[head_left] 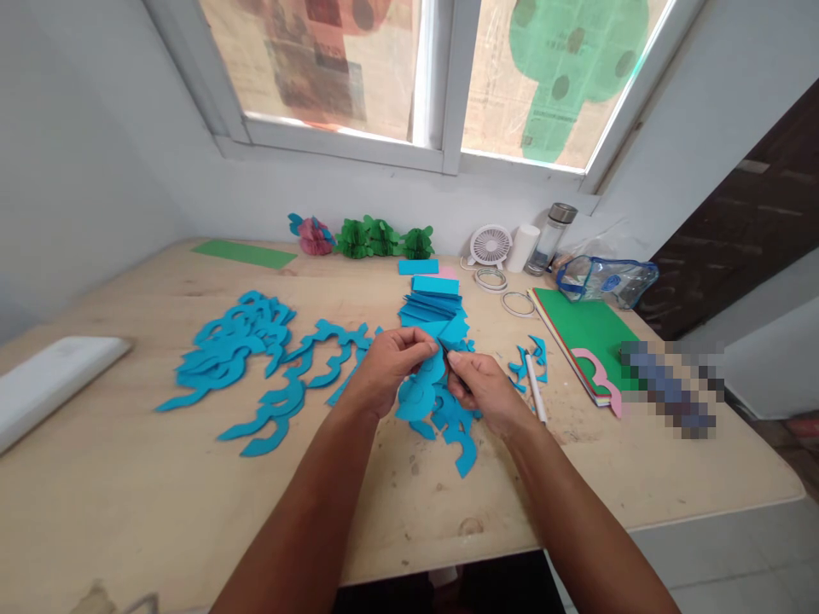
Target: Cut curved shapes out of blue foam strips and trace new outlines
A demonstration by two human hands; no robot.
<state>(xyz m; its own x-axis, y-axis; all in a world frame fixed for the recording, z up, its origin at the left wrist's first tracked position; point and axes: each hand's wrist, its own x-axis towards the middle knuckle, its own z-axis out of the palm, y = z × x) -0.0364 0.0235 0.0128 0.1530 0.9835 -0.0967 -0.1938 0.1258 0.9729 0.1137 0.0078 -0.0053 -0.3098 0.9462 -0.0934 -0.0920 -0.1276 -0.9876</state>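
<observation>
My left hand point(397, 358) pinches a blue paper piece point(419, 394) with a wavy, scalloped edge between thumb and fingers. Close beside it, my right hand point(485, 385) is closed around scissors point(446, 348), of which only a dark sliver shows; the rest is hidden by the fingers. Below both hands lie curved blue paper offcuts point(461, 448). Just beyond them is a stack of folded blue paper point(432, 307). Wavy blue cut-outs point(285, 396) spread over the table to the left, beside a larger heap of blue cut-outs point(234, 337).
A white marker-like stick point(536, 388) lies right of my hands, near a green-topped paper stack point(585, 328). Tape rolls point(490, 280), a small fan point(491, 246), a bottle point(551, 239) and a clear pouch point(607, 280) stand behind. Green paper ornaments point(382, 237) line the wall.
</observation>
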